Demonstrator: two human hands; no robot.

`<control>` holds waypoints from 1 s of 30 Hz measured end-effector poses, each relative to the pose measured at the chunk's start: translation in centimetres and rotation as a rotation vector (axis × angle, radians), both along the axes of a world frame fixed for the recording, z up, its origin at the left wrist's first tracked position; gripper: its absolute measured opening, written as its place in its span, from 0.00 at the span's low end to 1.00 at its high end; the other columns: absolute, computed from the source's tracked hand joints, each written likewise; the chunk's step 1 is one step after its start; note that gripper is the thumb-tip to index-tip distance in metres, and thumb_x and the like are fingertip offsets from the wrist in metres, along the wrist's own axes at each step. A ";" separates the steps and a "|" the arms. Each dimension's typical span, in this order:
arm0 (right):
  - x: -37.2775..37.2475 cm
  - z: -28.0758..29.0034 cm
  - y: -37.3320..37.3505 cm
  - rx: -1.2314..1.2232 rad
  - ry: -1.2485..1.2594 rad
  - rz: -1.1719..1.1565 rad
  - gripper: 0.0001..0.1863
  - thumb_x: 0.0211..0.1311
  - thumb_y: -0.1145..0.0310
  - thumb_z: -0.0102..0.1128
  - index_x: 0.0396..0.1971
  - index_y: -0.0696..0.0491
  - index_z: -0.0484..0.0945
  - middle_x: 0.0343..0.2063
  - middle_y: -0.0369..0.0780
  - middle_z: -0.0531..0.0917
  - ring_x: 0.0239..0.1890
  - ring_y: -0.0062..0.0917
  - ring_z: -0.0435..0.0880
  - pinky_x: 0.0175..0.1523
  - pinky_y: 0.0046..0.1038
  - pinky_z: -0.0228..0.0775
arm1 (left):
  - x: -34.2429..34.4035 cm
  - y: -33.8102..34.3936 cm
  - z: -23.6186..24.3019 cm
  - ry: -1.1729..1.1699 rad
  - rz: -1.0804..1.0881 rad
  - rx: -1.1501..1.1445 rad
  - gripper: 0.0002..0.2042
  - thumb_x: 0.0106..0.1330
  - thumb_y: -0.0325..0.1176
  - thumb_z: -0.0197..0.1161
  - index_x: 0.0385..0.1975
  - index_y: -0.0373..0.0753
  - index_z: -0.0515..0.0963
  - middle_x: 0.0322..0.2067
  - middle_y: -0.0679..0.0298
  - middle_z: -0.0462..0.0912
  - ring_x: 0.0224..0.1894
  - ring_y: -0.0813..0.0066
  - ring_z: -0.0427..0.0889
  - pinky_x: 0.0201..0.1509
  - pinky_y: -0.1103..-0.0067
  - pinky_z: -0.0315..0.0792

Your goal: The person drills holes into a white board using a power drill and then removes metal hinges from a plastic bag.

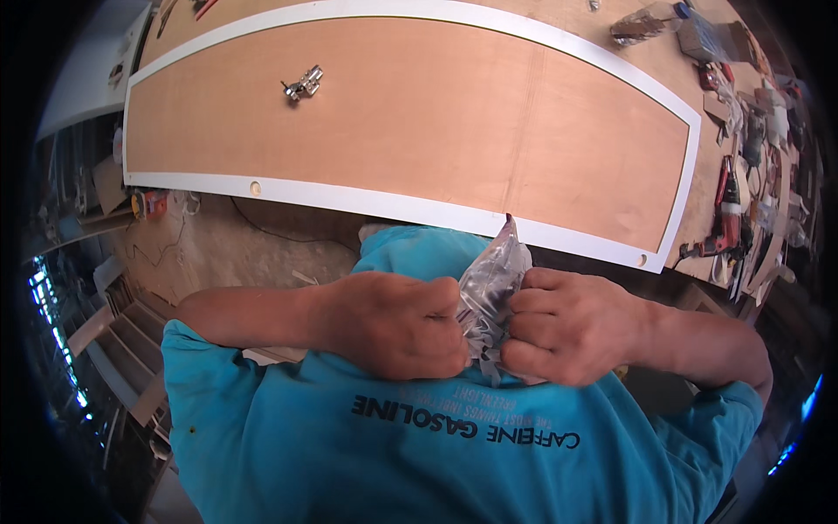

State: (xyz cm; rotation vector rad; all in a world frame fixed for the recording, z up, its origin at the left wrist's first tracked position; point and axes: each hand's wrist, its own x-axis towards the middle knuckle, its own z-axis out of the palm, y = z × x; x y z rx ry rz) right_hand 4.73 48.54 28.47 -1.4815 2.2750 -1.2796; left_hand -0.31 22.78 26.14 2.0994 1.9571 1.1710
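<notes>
A crumpled clear plastic bag is stretched between my two fists, close in front of my chest. My left hand is closed on its left side, and my right hand grips the right side. The bag's dark upper tip points toward the panel's near edge; what it contains is hard to make out. Beyond my hands lies a long panel with a tan face and a white frame. On its left part rests a metal cabinet hinge, apart from both hands.
Round holes are cut in the panel's near frame. A plastic bottle lies at the far right. Along the right side are a red and black power drill and other tools. An orange tape measure sits beyond the left edge, near a dark cable.
</notes>
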 end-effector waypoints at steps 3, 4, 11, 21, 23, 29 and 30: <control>-0.5 -0.9 -0.1 -0.020 -0.040 -0.002 0.09 0.48 0.66 0.63 0.22 0.53 0.72 0.20 0.36 0.69 0.29 0.28 0.75 0.36 0.30 0.68 | 0.3 -0.4 -1.0 -0.091 0.045 0.012 0.07 0.56 0.28 0.67 0.26 0.46 0.75 0.26 0.72 0.69 0.31 0.74 0.72 0.31 0.86 0.70; -0.7 -1.1 -0.1 -0.027 -0.036 -0.014 0.09 0.49 0.66 0.63 0.22 0.53 0.72 0.21 0.35 0.69 0.29 0.28 0.76 0.37 0.30 0.68 | 0.3 -0.6 -1.3 -0.108 0.050 0.018 0.06 0.57 0.28 0.68 0.27 0.45 0.76 0.26 0.72 0.70 0.32 0.73 0.72 0.31 0.84 0.71; -1.7 -2.8 -1.3 0.117 -0.081 -0.144 0.11 0.68 0.60 0.58 0.35 0.53 0.74 0.33 0.40 0.73 0.42 0.33 0.76 0.47 0.35 0.67 | -0.7 -0.9 -3.0 -0.123 0.242 -0.070 0.09 0.58 0.37 0.69 0.28 0.41 0.77 0.29 0.67 0.72 0.34 0.64 0.72 0.35 0.73 0.70; 1.1 -3.0 -4.7 -0.322 -0.444 -0.631 0.18 0.72 0.57 0.59 0.25 0.53 0.71 0.24 0.44 0.73 0.30 0.43 0.74 0.39 0.40 0.66 | -0.3 2.0 -4.4 -0.207 0.246 0.023 0.19 0.63 0.48 0.69 0.24 0.41 0.72 0.23 0.60 0.68 0.25 0.60 0.67 0.30 0.67 0.62; 1.6 -2.9 -4.2 -0.282 -0.428 -0.617 0.21 0.71 0.57 0.61 0.21 0.53 0.69 0.21 0.43 0.72 0.28 0.44 0.73 0.38 0.40 0.67 | -0.4 2.0 -4.5 -0.218 0.161 0.031 0.14 0.61 0.40 0.70 0.24 0.41 0.72 0.22 0.62 0.68 0.23 0.63 0.67 0.26 0.69 0.62; 2.6 -2.4 -4.8 -0.423 -0.422 -0.657 0.22 0.69 0.58 0.64 0.19 0.54 0.69 0.20 0.42 0.74 0.26 0.43 0.73 0.33 0.40 0.65 | -0.6 2.4 -2.7 -0.239 0.033 0.082 0.10 0.59 0.30 0.70 0.24 0.40 0.73 0.24 0.64 0.71 0.21 0.68 0.69 0.19 0.72 0.63; 2.6 -2.4 -5.1 -0.441 -0.437 -0.673 0.22 0.69 0.59 0.65 0.19 0.55 0.69 0.20 0.42 0.74 0.26 0.42 0.74 0.33 0.39 0.65 | -0.7 2.5 -2.3 -0.244 0.026 0.093 0.10 0.59 0.29 0.70 0.23 0.39 0.73 0.24 0.64 0.72 0.21 0.68 0.70 0.19 0.73 0.64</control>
